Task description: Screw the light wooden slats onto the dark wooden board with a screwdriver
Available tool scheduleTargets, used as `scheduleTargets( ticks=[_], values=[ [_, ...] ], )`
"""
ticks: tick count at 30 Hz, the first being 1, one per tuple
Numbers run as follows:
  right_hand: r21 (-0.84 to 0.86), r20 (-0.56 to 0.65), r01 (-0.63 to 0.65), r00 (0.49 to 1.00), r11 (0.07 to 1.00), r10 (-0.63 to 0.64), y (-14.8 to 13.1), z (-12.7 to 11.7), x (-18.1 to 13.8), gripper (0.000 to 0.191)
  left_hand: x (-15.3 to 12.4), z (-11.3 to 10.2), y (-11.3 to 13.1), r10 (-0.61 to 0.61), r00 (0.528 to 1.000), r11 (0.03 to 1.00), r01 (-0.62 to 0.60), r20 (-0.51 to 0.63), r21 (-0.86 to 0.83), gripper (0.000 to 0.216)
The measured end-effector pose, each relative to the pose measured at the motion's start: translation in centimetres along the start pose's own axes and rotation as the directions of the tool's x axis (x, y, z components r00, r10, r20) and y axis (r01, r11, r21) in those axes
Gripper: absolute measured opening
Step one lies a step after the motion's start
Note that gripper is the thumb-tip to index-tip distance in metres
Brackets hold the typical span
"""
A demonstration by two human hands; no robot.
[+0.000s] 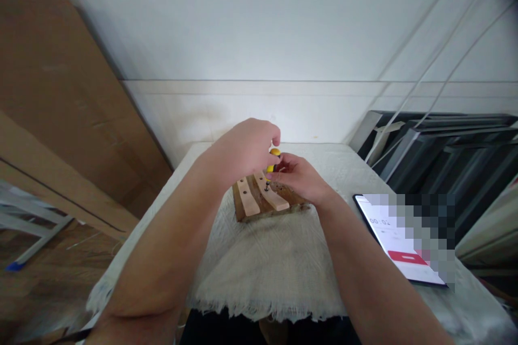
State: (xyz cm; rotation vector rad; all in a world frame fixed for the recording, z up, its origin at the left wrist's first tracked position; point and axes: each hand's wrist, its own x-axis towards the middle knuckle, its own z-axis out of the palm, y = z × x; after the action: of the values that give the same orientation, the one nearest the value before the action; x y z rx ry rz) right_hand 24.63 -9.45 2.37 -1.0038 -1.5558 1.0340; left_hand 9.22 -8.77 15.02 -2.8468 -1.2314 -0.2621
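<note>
A yellow-and-black screwdriver [271, 167] stands nearly upright, its shaft pointing down at a dark screw or hole in a pale, curved wooden piece [278, 202]. My left hand [253, 145] is curled about the top of its handle, with the thumb against it; most of the other fingers are hidden. Lower on the handle, my right hand [297, 175] pinches between thumb and fingers. A second pale wooden piece [249, 202], with dark holes or screw heads, lies to the left. Both pieces rest on a darker, rough-edged wooden board [269, 214].
A pale, fringed cloth [267, 264] covers the table. To the right lies a phone [380, 229] showing a timer, partly pixelated. Dark framed panels [437, 156] lean behind it, near white cords. A tall brown panel [76, 97] stands left; a white wall rises behind.
</note>
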Motion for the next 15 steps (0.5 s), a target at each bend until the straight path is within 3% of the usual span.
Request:
scheduleTargets(
  ticks=[3, 8, 15],
  values=[
    [-0.007, -0.015, -0.006, 1.0, 1.0, 0.006, 0.2, 0.1, 0.1, 0.03, 0.0, -0.2, 0.4, -0.123, 0.992, 0.99, 0.121, 0.023, 0.067, 0.025],
    [-0.038, -0.035, -0.006, 0.999, 0.999, 0.004, 0.1, 0.1, 0.0, 0.033, 0.0, 0.0, 0.7, -0.13, 0.991, 0.986, 0.127, 0.015, 0.104, 0.037],
    [0.173, 0.074, -0.012, 0.997, 0.985, -0.001, -1.0, 0.0, -0.2, 0.015, 0.3, 0.1, 0.7, -0.191, 0.982, 0.967, 0.19, -0.009, 0.167, 0.039]
  ],
)
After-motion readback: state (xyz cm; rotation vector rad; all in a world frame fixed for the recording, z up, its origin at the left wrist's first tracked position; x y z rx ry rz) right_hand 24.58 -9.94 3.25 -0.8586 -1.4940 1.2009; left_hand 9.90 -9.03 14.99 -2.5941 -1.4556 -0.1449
